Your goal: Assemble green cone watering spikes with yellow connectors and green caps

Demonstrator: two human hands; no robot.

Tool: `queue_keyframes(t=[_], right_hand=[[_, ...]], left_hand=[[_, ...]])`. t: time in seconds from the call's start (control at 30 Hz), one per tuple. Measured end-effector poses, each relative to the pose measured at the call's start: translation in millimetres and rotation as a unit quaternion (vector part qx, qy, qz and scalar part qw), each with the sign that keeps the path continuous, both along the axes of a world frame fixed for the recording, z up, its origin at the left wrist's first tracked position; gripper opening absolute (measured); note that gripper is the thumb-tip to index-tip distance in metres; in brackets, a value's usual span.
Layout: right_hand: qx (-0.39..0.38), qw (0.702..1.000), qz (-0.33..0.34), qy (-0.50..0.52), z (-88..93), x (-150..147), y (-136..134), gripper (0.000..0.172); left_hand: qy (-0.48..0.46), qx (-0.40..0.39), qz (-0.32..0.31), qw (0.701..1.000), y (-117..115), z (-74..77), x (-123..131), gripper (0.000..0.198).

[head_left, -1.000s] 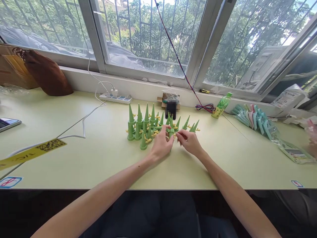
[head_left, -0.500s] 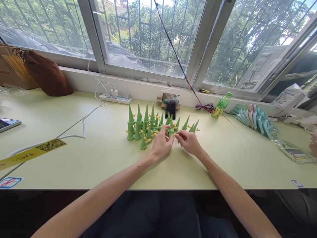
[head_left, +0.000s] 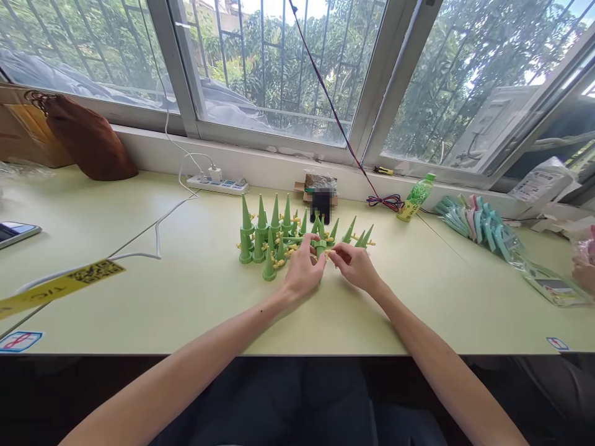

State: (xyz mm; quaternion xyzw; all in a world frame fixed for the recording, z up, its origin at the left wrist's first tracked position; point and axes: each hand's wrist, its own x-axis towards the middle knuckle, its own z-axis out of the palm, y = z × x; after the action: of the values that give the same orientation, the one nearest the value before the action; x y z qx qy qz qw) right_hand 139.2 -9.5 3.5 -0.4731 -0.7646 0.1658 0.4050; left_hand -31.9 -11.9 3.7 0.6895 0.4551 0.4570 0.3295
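Both hands meet at one green cone spike (head_left: pixel 320 246): the left hand (head_left: pixel 303 270) pinches it upright, while the right hand (head_left: pixel 356 265) fingers pinch its small yellow piece (head_left: pixel 329 254).

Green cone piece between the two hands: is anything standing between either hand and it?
Nothing visible does. The left hand and right hand already meet on the green cone piece, fingers on it. The cluster of upright green cones stands just behind and to the left, on the table, not between hands and piece.
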Motion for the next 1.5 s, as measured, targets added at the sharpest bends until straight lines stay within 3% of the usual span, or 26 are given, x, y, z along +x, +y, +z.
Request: queue_keyframes(t=[0.33, 0.6, 0.9, 1.13, 1.5], right_hand=[[-0.017, 1.000, 0.005, -0.015, -1.4, 1.7, 0.8, 0.046], [-0.005, 1.000, 0.004, -0.002, -2.4, 0.6, 1.1, 0.033], [-0.027, 0.999, 0.013, -0.013, -4.6, 2.5, 2.6, 0.044], [-0.014, 1.000, 0.009, 0.020, -7.4, 1.6, 2.2, 0.030], [-0.029, 0.999, 0.012, -0.003, -6.3, 2.6, 3.6, 0.043]], left_hand=[[-0.016, -0.007, -0.014, 1.000, -0.2, -1.8, 0.8, 0.031], [-0.016, -0.001, 0.001, 1.000, -0.9, -0.3, 1.4, 0.031], [-0.009, 0.000, -0.004, 1.000, 0.7, -2.3, 1.5, 0.031], [-0.016, 0.004, 0.004, 1.000, -1.2, 0.2, 1.8, 0.030], [-0.013, 0.012, -0.009, 1.000, 1.7, -5.6, 1.6, 0.028]])
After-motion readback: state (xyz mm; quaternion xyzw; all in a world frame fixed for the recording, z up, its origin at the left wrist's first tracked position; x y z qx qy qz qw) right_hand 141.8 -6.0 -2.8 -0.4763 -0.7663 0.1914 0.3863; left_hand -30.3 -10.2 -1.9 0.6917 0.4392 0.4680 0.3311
